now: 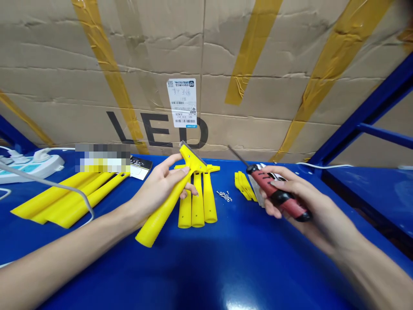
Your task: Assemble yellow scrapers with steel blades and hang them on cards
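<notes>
My left hand (167,181) is closed around the neck of a yellow scraper (164,206), which tilts with its bladed head up and its hollow handle toward me. Two screws show on the head beside the metal blade. In my right hand (300,198) is a red and black screwdriver (275,191), its thin shaft pointing up and left, apart from the scraper. Behind the held scraper lie three yellow scraper handles (198,204) side by side. Small silver screws (225,196) lie in a loose pile right of them. Flat yellow plastic pieces (244,186) sit near my right fingers.
At the left are more yellow scrapers (71,202), their far ends blurred out, beside a black and white card (141,167). A white power strip (35,165) with a grey cable stands farther left. A large cardboard box (213,56) walls off the back of the blue table (200,271).
</notes>
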### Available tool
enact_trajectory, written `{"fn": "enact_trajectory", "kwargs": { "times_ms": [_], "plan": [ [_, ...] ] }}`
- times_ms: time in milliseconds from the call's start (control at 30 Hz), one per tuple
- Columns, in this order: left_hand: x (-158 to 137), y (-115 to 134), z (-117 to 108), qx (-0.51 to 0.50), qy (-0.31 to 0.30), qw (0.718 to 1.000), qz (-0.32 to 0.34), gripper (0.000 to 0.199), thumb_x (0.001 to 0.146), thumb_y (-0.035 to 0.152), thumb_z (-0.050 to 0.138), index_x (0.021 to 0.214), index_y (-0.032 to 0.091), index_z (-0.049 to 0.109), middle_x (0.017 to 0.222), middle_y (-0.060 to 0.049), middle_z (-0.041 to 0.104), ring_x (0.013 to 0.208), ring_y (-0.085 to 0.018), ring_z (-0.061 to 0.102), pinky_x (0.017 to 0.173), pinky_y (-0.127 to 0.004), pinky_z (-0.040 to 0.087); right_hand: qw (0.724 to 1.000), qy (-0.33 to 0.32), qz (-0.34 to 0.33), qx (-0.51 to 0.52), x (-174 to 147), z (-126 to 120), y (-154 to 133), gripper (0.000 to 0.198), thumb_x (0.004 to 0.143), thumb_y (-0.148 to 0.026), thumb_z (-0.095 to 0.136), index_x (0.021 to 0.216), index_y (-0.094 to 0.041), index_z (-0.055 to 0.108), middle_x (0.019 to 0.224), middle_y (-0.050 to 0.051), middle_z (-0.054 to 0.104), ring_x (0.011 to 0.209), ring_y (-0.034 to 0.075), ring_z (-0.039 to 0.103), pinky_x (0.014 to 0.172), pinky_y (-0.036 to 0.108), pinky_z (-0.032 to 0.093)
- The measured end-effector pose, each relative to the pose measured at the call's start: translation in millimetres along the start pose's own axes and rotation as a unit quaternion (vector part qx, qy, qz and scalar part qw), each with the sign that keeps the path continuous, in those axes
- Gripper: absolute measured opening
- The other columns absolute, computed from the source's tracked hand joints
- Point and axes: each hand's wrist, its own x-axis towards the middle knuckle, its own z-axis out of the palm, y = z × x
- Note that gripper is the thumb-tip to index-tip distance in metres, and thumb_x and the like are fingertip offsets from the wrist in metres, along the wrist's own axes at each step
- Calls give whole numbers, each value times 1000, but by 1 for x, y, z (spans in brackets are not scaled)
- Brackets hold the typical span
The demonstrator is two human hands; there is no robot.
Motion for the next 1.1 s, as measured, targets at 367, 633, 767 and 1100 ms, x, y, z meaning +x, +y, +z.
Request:
{"fn": "enact_trajectory", "kwargs": {
  "times_ms": [367, 633, 767, 1100],
  "plan": [
    [-3, -2, -1, 54, -57, 997, -18, 63, 92, 36, 65, 145, 17, 38, 65, -3, 72, 47, -9, 53, 49, -18, 42, 811, -14, -182, -557, -1, 19, 35, 21, 85, -19, 51, 104, -22, 58, 80, 3, 65, 66, 19, 61, 61, 31, 41],
    [-5, 0, 12, 86, -97, 990, -63, 68, 86, 42, 72, 143, 16, 46, 72, -9, 76, 58, -17, 70, 45, -18, 45, 810, 11, -184, -556, -3, 18, 27, 26, 98, -44, 46, 101, -22, 61, 82, 4, 67, 68, 21, 63, 62, 32, 41],
    [-2, 0, 30, 91, -119, 985, -80, 62, 85, 40, 75, 137, 17, 50, 101, -17, 77, 76, -23, 77, 46, -20, 50, 795, 148, -240, -537, 8, -15, 13, 18, 96, -34, 50, 92, -22, 64, 74, 2, 68, 64, 18, 61, 61, 30, 40],
    [24, 5, 74, 156, -222, 961, -53, 31, 89, 38, 67, 109, 17, 59, 106, -15, 77, 56, -15, 71, 42, -21, 49, 754, 132, -139, -628, 29, -59, 13, 27, 86, -31, 59, 108, -24, 72, 97, 9, 78, 84, 28, 72, 70, 35, 47]
  ]
}}
